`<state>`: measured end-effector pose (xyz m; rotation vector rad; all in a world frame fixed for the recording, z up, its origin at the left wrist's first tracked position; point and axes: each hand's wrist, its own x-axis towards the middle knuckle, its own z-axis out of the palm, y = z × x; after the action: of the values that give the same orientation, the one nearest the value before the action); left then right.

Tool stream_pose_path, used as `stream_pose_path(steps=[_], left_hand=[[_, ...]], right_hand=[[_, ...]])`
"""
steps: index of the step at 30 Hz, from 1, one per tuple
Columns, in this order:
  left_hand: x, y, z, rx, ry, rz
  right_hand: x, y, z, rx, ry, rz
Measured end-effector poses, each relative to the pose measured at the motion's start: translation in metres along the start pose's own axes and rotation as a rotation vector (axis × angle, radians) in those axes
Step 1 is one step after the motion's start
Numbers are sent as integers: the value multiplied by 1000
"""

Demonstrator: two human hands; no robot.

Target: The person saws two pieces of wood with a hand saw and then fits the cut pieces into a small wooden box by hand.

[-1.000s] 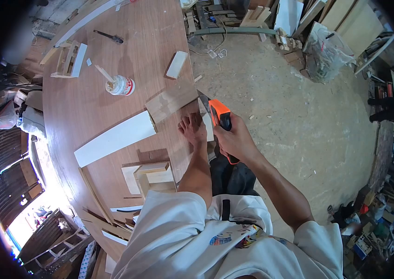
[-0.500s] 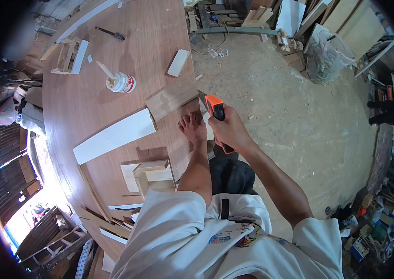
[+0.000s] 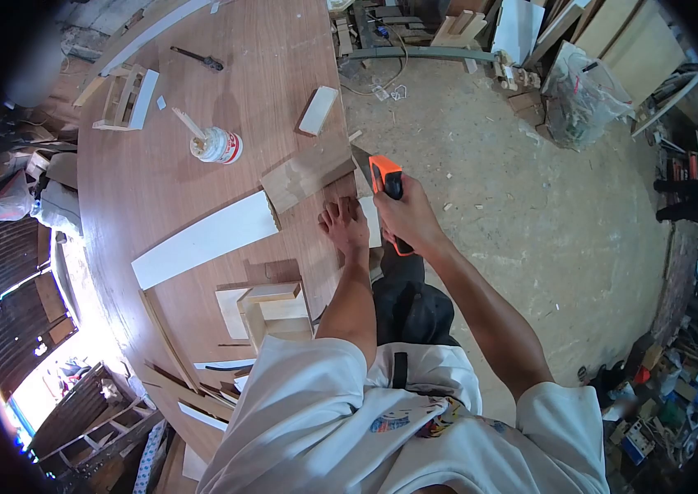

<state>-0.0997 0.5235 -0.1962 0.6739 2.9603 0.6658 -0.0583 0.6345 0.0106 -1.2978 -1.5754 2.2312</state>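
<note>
My right hand (image 3: 405,216) is wrapped round the orange and black handle of a handsaw (image 3: 383,169), just beyond the table's right edge. The saw's short visible blade points up and left to the end of a brown board (image 3: 308,173). My left hand (image 3: 346,226) lies on the table just below that board, fingers bent and slightly apart; whether it presses on anything is unclear. A long white board (image 3: 205,239) touches the brown board's left end. A white piece (image 3: 369,221) shows between my two hands.
On the wooden table (image 3: 168,181) stand an open glue tub (image 3: 217,146) with a stick, a small block (image 3: 318,111), a black tool (image 3: 197,58), a slatted frame (image 3: 128,99) and a wooden box (image 3: 273,309). A plastic bag (image 3: 583,99) sits on the floor.
My right hand and the saw have shifted slightly up, and more of the blade shows. My left hand stays in the same place on the table.
</note>
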Motion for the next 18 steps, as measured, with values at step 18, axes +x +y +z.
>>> stream_pose_path(steps=[18], left_hand=[[1,3,0,-12,6,61]], right_hand=[[46,12,4,97,39,112]])
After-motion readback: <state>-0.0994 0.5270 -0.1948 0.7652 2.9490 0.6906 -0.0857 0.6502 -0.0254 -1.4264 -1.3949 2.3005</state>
